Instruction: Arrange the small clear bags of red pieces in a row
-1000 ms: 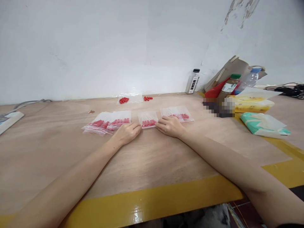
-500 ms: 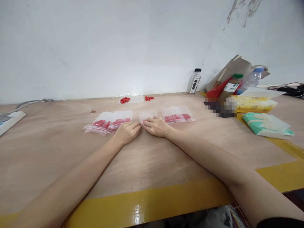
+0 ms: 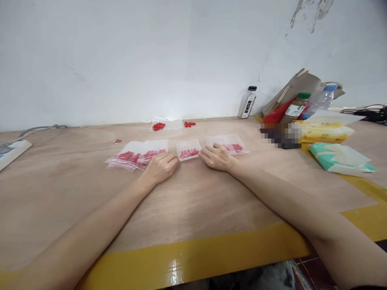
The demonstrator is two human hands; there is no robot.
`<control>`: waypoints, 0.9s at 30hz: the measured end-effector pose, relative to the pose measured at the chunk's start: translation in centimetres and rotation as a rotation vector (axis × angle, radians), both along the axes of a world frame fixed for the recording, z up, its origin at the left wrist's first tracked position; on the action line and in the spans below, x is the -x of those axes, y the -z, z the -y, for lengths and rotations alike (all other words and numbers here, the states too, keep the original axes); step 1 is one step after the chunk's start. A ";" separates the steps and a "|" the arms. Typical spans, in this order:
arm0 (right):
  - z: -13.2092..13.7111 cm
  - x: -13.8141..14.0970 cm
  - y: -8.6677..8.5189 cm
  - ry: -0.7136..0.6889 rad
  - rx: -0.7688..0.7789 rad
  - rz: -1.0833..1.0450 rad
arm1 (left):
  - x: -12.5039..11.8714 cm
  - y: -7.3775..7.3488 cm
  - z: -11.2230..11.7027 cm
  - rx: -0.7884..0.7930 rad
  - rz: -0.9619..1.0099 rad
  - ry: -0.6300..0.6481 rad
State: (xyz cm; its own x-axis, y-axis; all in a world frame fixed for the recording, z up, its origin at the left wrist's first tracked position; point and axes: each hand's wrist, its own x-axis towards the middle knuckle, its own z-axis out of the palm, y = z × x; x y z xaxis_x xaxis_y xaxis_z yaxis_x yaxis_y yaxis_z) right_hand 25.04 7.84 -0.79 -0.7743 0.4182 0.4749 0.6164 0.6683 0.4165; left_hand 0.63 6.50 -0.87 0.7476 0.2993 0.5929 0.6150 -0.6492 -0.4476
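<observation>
**Clear bag (image 3: pixel 188 146) bridges the gap between the left hand (image 3: pixel 162 166) and right hand (image 3: pixel 217 157)**

The bag lies on the surface (image 3: pixel 187 197), just beyond the fingertips, its near edge running from hand to hand and angled slightly away toward the right. Both hands are about equally near, one at each near corner. Their fingers are curled and bunched; whether they pinch the plastic, I cannot tell. Red pieces (image 3: pixel 189 153) sit along that edge. Foreshortening obscures the bag's long axis.

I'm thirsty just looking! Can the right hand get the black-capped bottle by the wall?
Probably yes: only flat bags seem to lie between the right hand and the black-capped bottle.
</observation>
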 end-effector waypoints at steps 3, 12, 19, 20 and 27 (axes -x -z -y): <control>-0.1 -1.1 0.1 0.046 -0.034 0.000 | -0.1 0.0 0.0 0.034 -0.005 -0.008; 0.1 -2.4 0.4 0.014 -0.026 -0.034 | 0.1 -0.6 0.7 0.153 0.022 -0.019; 1.0 -6.3 0.3 0.054 0.036 -0.096 | -1.9 -1.3 0.4 0.300 -0.198 0.042; 0.9 -6.5 0.4 0.075 0.039 -0.092 | -2.1 -1.3 0.1 0.324 -0.256 0.059; -0.6 -5.5 1.1 0.081 0.049 -0.067 | -1.1 -1.5 -1.1 0.341 -0.256 -0.048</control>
State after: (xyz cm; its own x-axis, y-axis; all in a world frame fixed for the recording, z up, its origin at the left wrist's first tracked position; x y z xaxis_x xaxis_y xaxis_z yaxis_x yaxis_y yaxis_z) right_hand 30.50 8.42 -1.87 -0.7040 0.5022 0.5022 0.6948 0.6335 0.3406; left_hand 1.75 7.61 0.59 0.8381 0.4846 0.2507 0.5452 -0.7598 -0.3543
